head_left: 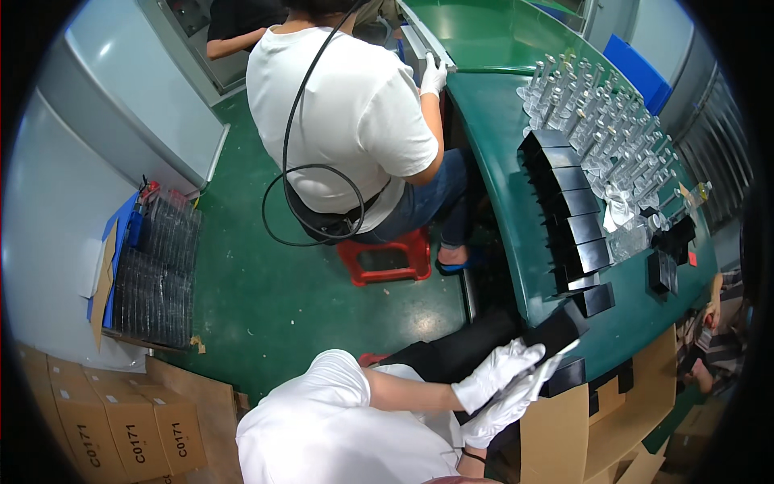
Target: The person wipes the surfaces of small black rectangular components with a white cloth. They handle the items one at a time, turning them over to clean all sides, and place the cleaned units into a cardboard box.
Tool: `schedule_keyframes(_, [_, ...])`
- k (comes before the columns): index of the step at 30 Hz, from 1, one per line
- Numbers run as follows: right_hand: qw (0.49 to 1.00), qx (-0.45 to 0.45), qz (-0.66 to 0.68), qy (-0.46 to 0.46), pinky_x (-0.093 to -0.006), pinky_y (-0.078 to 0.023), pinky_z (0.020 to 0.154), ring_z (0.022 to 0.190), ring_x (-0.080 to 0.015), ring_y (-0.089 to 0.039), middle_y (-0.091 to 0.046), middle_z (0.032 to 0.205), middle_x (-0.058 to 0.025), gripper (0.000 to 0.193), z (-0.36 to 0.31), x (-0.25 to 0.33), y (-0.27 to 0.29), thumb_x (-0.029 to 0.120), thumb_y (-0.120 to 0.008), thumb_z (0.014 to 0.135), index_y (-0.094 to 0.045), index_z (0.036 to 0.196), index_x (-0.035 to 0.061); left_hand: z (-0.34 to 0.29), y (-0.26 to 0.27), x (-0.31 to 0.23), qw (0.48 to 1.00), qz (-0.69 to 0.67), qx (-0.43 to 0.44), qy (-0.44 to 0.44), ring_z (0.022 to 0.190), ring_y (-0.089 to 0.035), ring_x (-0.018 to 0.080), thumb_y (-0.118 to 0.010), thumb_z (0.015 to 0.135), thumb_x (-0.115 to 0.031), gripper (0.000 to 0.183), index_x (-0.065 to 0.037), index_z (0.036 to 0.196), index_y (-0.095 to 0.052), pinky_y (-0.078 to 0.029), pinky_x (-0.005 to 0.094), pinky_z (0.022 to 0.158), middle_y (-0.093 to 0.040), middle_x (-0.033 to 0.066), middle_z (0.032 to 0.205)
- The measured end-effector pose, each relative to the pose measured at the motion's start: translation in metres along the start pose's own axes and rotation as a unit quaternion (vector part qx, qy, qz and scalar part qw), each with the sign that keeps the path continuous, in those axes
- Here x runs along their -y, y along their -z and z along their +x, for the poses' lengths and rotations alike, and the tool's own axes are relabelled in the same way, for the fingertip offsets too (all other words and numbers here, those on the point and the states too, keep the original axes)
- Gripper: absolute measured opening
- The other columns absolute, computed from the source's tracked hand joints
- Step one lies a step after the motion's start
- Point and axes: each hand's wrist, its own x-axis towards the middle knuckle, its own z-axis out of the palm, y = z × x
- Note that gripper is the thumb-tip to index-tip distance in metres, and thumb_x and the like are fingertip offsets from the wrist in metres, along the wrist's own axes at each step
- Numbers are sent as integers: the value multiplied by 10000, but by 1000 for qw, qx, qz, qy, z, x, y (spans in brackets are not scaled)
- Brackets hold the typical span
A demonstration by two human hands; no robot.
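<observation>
Black box (pixel 558 327), white gloves (pixel 493 374), green table (pixel 501 173) (and red stool (pixel 418 252)).

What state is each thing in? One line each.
Black box: held, tilted
Left hand: gloved, on the black box
Right hand: gloved, grip partly hidden
Row of black boxes: lined up
Clear stemmed pieces: mostly upright
Carton at lower right: open
Cartons at left: closed
Red stool: occupied

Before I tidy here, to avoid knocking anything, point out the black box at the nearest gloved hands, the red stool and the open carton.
Black box (pixel 558 327): head view, on its broad dark face.
Red stool (pixel 391 244): head view, on the seat's edge.
Open carton (pixel 555 436): head view, on its left panel.
</observation>
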Motion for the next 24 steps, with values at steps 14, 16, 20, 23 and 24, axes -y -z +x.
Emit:
schedule_keyframes(14, [963, -184, 124, -155, -438, -288, 1158, 1372, -328, -390, -390, 1496, -183, 710, 29, -11, 81, 548, -353, 984, -363, 1470, 30, 78, 4, 70, 818, 414, -16, -399, 829, -537, 300, -542, 882, -55, 219, -57, 1096, -585, -479, 378, 737, -513, 114, 824])
schedule_keyframes(16, [976, -151, 99, -122, -416, -311, 1141, 1363, -305, -403, -403, 1489, -175, 671, 37, -24, 87, 506, -353, 991, -386, 1459, 26, 84, 4, 58, 844, 382, 15, -375, 846, -549, 304, -536, 906, -82, 184, -46, 1077, -592, -481, 389, 755, -526, 116, 834])
schedule_keyframes(20, [964, -123, 187, -147, -379, -381, 1100, 1312, -271, -466, -430, 1467, -162, 647, 72, -119, 99, 452, -404, 1007, -358, 1468, 0, 89, 9, 51, 924, 214, 12, -315, 901, -587, 275, -538, 950, -162, 182, -27, 1034, -625, -487, 381, 802, -600, 107, 934])
schedule_keyframes(23, [962, -121, 201, -139, -369, -399, 1093, 1291, -254, -488, -443, 1452, -162, 624, 76, -126, 97, 408, -421, 1009, -360, 1465, -13, 72, 15, 51, 981, 40, -4, -190, 874, -611, 180, -524, 982, -236, 247, -31, 981, -661, -496, 311, 783, -657, 76, 1049])
schedule_keyframes(24, [971, -112, 173, -117, -372, -406, 1087, 1291, -253, -487, -444, 1451, -161, 626, 75, -132, 99, 409, -427, 1007, -364, 1462, -16, 57, 20, 43, 987, 22, 3, -160, 835, -612, 164, -516, 987, -238, 256, -32, 956, -665, -503, 296, 752, -665, 68, 1019])
